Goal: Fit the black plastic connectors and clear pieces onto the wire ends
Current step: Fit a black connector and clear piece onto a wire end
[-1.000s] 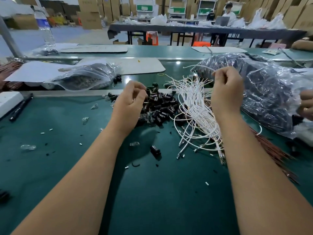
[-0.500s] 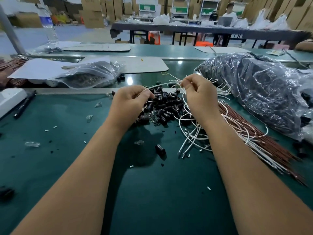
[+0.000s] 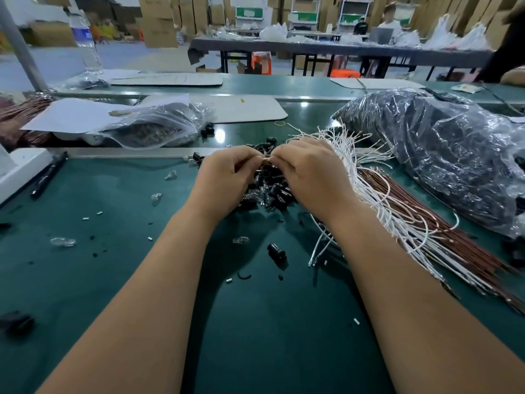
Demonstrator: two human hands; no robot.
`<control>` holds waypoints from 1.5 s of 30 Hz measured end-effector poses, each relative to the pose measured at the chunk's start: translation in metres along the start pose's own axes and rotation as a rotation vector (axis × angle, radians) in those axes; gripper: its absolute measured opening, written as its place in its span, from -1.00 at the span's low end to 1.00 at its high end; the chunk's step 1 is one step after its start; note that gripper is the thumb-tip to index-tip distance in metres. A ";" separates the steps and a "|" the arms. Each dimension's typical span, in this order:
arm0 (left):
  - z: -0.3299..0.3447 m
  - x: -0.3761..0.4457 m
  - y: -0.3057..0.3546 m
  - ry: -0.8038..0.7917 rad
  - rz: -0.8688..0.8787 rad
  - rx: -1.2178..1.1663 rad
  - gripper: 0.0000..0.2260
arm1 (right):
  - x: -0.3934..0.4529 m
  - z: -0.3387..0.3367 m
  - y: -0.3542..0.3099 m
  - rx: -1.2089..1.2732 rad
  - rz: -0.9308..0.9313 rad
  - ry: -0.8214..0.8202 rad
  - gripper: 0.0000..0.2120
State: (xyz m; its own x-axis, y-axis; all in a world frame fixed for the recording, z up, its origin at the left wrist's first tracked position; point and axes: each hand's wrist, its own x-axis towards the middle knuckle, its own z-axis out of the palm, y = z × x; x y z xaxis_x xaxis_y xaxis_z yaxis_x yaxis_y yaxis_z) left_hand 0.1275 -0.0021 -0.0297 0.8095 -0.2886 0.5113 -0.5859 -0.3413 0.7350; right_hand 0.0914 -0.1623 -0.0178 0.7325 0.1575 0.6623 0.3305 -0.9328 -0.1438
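- Left hand point(image 3: 227, 173) and right hand point(image 3: 308, 172) are both pinching one small piece at frame centre, what exactly is too small to tell.
- Black connectors point(image 3: 270, 191) are lying just under the hands, white wires point(image 3: 377, 200) sprawling at right.
- Piece is risking slipping into that pile; wires are risking snagging the right wrist.

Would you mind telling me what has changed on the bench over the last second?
The right hand came in from over the white wires toward the left hand; the two now meet fingertip to fingertip above the pile of black connectors, pinching something small that cannot be made out. The left hand barely shifted. The lone connector, the clear pieces and both plastic bags stayed put.
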 end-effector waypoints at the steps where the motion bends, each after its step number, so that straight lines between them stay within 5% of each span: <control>1: -0.002 0.000 -0.002 0.026 0.002 0.023 -0.88 | 0.001 0.001 0.001 -0.010 0.004 0.011 -0.80; 8: 0.000 0.000 0.000 0.214 -0.043 -0.062 -0.74 | 0.000 0.000 0.005 0.006 0.061 0.010 -0.78; 13: 0.002 -0.001 -0.001 0.187 -0.128 -0.131 -0.65 | -0.002 0.004 0.009 -0.045 0.192 0.066 -0.77; 17: 0.011 0.000 -0.004 -0.015 -0.089 0.162 -0.85 | -0.004 0.003 0.020 0.041 0.354 0.118 -0.81; 19: 0.018 0.001 -0.005 -0.103 -0.082 0.376 -0.79 | -0.005 0.004 0.020 0.067 0.350 0.115 -0.85; 27: 0.030 0.006 -0.007 -0.067 0.070 0.461 -0.91 | -0.004 0.016 0.014 0.208 0.299 0.076 -0.89; 34: 0.027 0.013 -0.006 0.201 -0.251 -0.237 -0.90 | -0.009 0.017 0.010 0.189 0.224 0.094 -0.89; 38: 0.027 0.014 -0.008 0.121 -0.286 -0.313 -0.79 | -0.009 0.015 0.008 0.199 0.179 0.094 -0.83; 45: 0.021 0.020 -0.015 0.223 -0.392 -0.599 -0.82 | -0.009 0.016 0.009 0.223 0.159 0.122 -0.85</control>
State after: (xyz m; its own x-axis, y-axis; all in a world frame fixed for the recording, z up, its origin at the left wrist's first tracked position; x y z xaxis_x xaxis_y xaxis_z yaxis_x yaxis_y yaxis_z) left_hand 0.1516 -0.0212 -0.0393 0.9805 -0.0359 0.1931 -0.1836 0.1816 0.9661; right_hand 0.0976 -0.1663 -0.0368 0.7130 -0.0375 0.7002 0.3501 -0.8461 -0.4019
